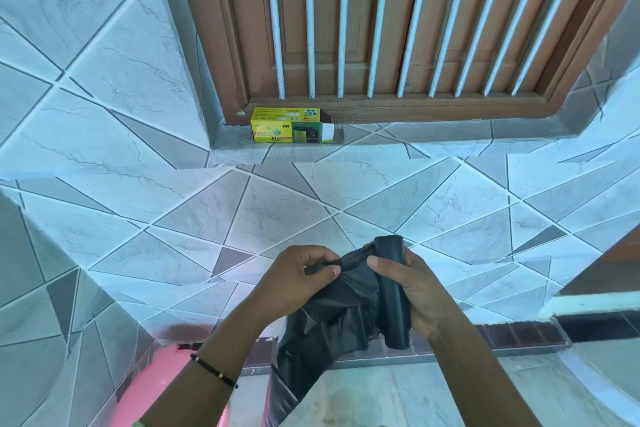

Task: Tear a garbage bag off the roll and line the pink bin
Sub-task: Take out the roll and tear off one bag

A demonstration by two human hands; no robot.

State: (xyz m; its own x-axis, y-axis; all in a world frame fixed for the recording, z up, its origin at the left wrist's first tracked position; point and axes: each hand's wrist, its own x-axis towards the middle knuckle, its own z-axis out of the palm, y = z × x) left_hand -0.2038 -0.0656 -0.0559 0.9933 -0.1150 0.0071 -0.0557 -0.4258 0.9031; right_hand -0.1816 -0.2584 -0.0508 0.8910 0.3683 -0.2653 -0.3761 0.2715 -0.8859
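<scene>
Black plastic filled the space between your hands: your right hand wrapped its grip around the roll of garbage bags, thumb laid across its upper part, holding it nearly upright in front of you. Your left hand had its grip closed in a pinch on the loose bag, thumb and fingers meeting on a bunched top edge just left of the roll. From that pinch the bag hung down crumpled, its lower end trailing toward the bottom of the view; whether it was torn free of the roll, you could not tell from this angle. A beaded bracelet circled your left wrist. Below your left forearm, at the lower left, showed the curved edge of the pink bin, with no liner visible on it. Farther off, on the tiled ledge under the barred wooden window, stood the yellow bag box, one end flap open.
</scene>
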